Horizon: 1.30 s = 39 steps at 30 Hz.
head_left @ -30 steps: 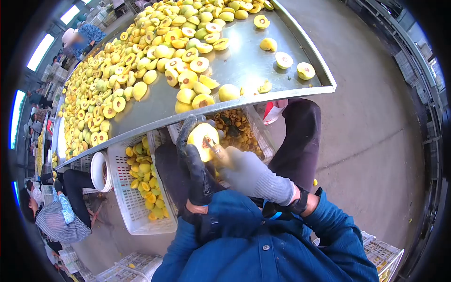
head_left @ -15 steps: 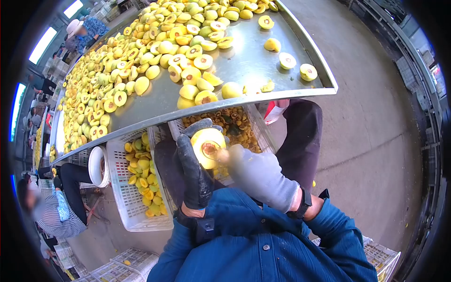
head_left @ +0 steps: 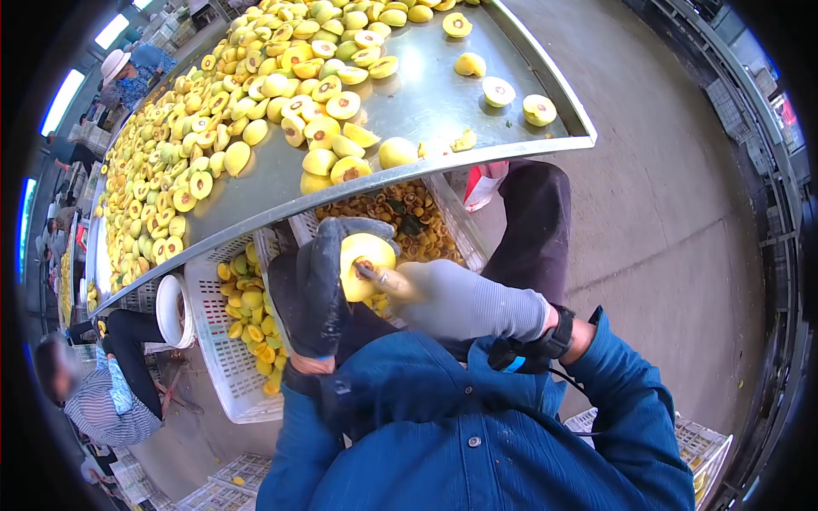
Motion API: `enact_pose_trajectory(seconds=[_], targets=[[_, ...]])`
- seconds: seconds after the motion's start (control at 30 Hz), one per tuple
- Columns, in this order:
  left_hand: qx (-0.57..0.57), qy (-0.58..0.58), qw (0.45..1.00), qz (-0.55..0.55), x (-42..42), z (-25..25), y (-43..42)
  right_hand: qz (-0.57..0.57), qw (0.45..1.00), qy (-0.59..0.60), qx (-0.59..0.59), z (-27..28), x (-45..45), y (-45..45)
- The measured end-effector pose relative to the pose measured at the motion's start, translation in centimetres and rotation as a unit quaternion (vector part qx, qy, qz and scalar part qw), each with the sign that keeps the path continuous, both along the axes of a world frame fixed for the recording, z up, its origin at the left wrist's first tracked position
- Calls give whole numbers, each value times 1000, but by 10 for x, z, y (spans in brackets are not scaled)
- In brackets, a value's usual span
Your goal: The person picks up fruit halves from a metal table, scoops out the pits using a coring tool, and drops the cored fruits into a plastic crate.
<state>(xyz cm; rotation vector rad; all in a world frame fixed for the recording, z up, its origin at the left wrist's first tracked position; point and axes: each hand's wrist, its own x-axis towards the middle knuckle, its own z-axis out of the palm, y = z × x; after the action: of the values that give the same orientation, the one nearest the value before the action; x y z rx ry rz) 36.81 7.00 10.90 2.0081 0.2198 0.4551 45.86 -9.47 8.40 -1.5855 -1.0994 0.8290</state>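
Note:
My left hand point(head_left: 322, 285), in a dark glove, is closed around a yellow peach half point(head_left: 356, 247) with its cut face turned up toward me. In my right hand point(head_left: 456, 300), in a grey knitted glove, is a pitting tool with a light wooden handle point(head_left: 400, 287). Its narrow metal tip reaches into the brown pit area at the middle of the peach half. Motion blurs the right glove's fingers in part. Both hands are above my lap, just in front of the table edge. Directly beyond them, a crate of brown pits and scraps point(head_left: 426, 226) sits under the table.
A metal table point(head_left: 443, 94) bears a large heap of halved peaches point(head_left: 256, 94). A white crate of peach pieces point(head_left: 223, 341) stands at lower left, beside a white bucket point(head_left: 175, 311). Another person point(head_left: 111, 392) sits at far left. More crates point(head_left: 699, 447) are behind me.
The view has shifted slightly, moving the scene left and up. The tool's tip and handle now show more plainly at the peach half's centre. Both hands keep their hold.

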Motion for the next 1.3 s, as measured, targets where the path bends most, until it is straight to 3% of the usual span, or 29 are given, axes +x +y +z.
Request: enact_pose_trajectory(seconds=[0.07,0.17,0.27,0.3,0.37,0.4,0.43,0.53,0.57,0.6,0.67,0.7,0.8,0.9,0.97,1.0,1.03,1.1,1.17,1.2,1.3], targets=[[-50,13,998,-27,3,0,10,16,974,208,-84,6,0,1],[-101,-55,991,69,9,-3,-18,-47,921,371,-109,34,-5,-1],[-129,-111,978,121,10,-9,-32,-9,896,419,-146,40,-9,-4],[-123,-124,979,110,7,-11,-28,-18,923,346,-166,41,-13,-3],[-146,-54,987,35,3,-5,-16,-53,992,16,-114,3,-20,-2],[-155,-21,988,-4,3,-1,-13,-69,983,-153,-78,-13,-23,-2],[-175,-32,984,5,6,-2,-12,-76,986,-108,-101,-3,-24,0],[-370,-104,922,50,10,-7,-25,-29,969,221,-101,27,-18,2],[-363,-106,924,50,12,-12,-24,-24,958,233,-165,43,-16,2],[-282,-97,954,29,11,-13,-19,-27,981,103,-160,32,-16,1],[-112,-76,991,-12,7,-13,-5,-28,977,-158,-141,9,-18,2],[-60,-88,994,-30,10,-8,-2,-35,980,-136,-142,4,-18,1],[-243,-120,961,61,11,-13,-12,-46,990,128,-22,11,-19,7],[-333,-158,926,79,19,-18,-16,-96,981,-154,-71,-3,-23,13],[-309,-160,933,86,18,-21,-22,-89,979,-167,-73,-10,-22,17],[-355,-162,918,67,18,-23,-19,-85,978,-176,-72,-15,-20,19],[-400,-163,901,47,18,-26,-15,-91,988,-126,15,-16,-20,23],[-423,-146,893,52,14,-33,-9,34,986,139,-82,-12,-7,20],[-444,-116,888,3,16,-19,-10,131,923,345,-109,-18,-1,19],[-453,-106,885,-21,18,-14,-9,116,922,352,-111,-17,1,19],[-413,-146,891,118,25,-32,-6,101,928,333,-131,-1,11,26]])
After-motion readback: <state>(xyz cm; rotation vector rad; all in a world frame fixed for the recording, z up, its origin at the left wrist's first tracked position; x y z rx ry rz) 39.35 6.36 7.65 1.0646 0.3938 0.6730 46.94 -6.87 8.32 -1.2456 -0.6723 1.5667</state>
